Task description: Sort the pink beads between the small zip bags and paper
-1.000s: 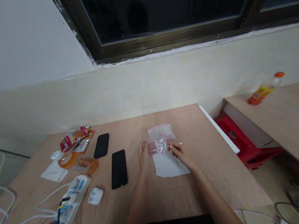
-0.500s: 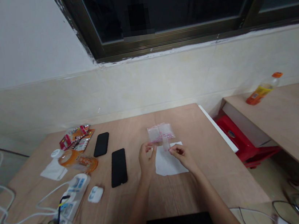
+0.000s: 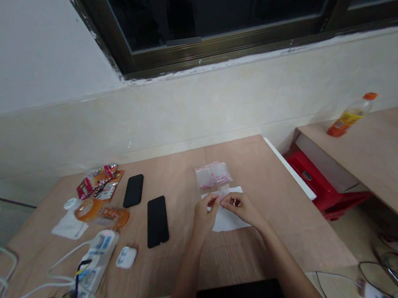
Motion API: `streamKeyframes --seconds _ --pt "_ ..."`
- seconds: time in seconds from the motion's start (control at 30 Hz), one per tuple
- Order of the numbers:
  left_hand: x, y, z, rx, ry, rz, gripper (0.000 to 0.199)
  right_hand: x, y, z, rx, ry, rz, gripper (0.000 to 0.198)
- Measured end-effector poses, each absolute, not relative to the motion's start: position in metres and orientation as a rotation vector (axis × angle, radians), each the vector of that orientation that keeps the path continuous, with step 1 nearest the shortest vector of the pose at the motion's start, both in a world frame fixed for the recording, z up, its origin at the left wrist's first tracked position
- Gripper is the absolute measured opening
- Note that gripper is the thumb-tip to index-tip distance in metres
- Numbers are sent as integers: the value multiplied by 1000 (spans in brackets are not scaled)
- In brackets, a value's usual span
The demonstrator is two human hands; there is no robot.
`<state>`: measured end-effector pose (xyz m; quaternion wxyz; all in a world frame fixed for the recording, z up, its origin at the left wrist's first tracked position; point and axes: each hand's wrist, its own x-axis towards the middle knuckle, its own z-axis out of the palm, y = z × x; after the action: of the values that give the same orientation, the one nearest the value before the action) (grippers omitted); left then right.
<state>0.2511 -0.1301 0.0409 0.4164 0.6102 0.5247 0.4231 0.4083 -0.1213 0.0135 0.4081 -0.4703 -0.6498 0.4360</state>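
Note:
Both hands meet over a white sheet of paper (image 3: 230,219) on the wooden table. Between them is a small clear plastic bag (image 3: 223,190), partly hidden by the fingers. My left hand (image 3: 206,212) pinches its near edge from the left. From the right, my right hand (image 3: 241,206) pinches the same edge, its fingertips almost touching the left ones. Just beyond lies a stack of clear bags with pink marks (image 3: 212,174), flat on the table.
To the left lie two black phones (image 3: 156,221), a white earbud case (image 3: 126,257), an orange drink bottle (image 3: 103,214) on its side, snack packets (image 3: 96,179) and a power strip (image 3: 98,260) with cables. A red stool (image 3: 317,187) stands between this table and another bearing a bottle (image 3: 351,118).
My left hand has moved right and in to the small bag, and its fingers have closed on the edge. My right hand still holds the bag, now lower and nearer the left.

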Motion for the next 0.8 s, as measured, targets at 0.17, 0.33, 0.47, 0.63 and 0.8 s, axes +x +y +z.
streamKeyframes --seconds 0.17,0.33,0.47,0.63,0.8 --pt "249 -128 41 1586 1294 1041 20 412 -120 18 -1170 -1657 1156 28" --pt "248 -125 41 1577 1281 1039 14 411 -120 20 -1182 -1708 1095 27" --pt "249 -127 43 1667 1369 1004 18 405 -124 20 -1242 -1692 962 22" --pt "256 -132 45 1913 1629 971 20 400 -126 18 -1359 -1684 681 20" --pt "261 -138 47 1946 1710 902 20 407 -123 19 -1490 -1600 466 23"
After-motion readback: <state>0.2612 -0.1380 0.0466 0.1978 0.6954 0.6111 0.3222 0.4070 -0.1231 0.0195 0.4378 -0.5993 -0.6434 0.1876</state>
